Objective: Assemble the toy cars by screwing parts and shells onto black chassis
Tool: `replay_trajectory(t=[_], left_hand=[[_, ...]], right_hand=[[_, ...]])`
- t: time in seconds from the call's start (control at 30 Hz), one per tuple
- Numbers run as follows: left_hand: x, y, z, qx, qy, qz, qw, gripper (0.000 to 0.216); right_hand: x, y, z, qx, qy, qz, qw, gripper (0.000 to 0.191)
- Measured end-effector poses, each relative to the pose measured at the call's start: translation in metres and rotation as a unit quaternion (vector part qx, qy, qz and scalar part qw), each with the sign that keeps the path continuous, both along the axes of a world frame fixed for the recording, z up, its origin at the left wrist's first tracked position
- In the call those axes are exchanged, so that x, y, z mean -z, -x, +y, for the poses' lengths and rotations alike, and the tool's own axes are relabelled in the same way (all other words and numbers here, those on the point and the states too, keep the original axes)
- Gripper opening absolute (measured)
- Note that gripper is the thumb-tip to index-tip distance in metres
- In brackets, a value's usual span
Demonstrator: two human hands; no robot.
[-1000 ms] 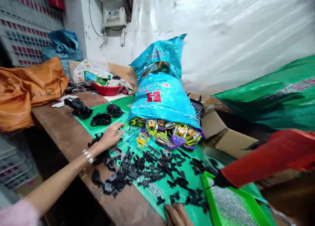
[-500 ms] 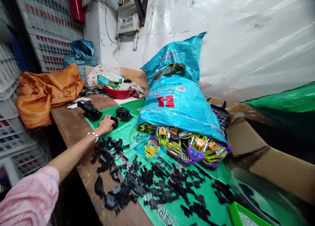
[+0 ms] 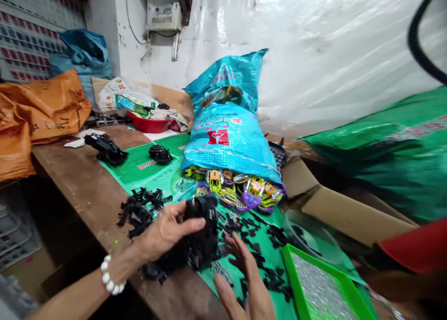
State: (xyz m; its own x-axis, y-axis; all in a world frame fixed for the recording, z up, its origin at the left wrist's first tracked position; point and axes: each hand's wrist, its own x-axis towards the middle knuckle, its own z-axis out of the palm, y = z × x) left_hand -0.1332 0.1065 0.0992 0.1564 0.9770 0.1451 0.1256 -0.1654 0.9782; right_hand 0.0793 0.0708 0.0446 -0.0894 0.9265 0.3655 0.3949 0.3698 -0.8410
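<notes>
- the left hand (image 3: pixel 164 234) is clamped on a black toy car body (image 3: pixel 206 234), which is held above the bench (image 3: pixel 82 187).
- the right hand (image 3: pixel 254 290) is just beside it, thumb and fingers apart.
- a green tray (image 3: pixel 295 283) contains small silvery pieces (image 3: pixel 317 283).

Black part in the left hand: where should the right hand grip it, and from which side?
Probably by the right edge of the black part, coming from the right. The left hand covers its upper left, thumb across it, leaving that edge free; the open right hand is on that side.
</notes>
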Motion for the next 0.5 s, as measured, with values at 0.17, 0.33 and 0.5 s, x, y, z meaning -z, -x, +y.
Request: replay_trajectory(t=[0.17,0.33,0.5], left_hand=[[0.005,-0.042,-0.019,0.092,0.044,-0.055,0.993,0.042],[-0.01,-0.024,0.028,0.031,-0.031,0.211,0.977,0.036],[0.012,-0.024,0.11,-0.134,0.021,0.374,0.917,0.038]], right_hand=[[-0.024,0.021,0.001,0.054,0.162,0.195,0.966,0.091],[-0.014,-0.02,-0.014,0.129,0.234,0.36,0.894,0.086],[-0.002,-0.031,-0.018,0.143,0.277,0.407,0.858,0.11]])
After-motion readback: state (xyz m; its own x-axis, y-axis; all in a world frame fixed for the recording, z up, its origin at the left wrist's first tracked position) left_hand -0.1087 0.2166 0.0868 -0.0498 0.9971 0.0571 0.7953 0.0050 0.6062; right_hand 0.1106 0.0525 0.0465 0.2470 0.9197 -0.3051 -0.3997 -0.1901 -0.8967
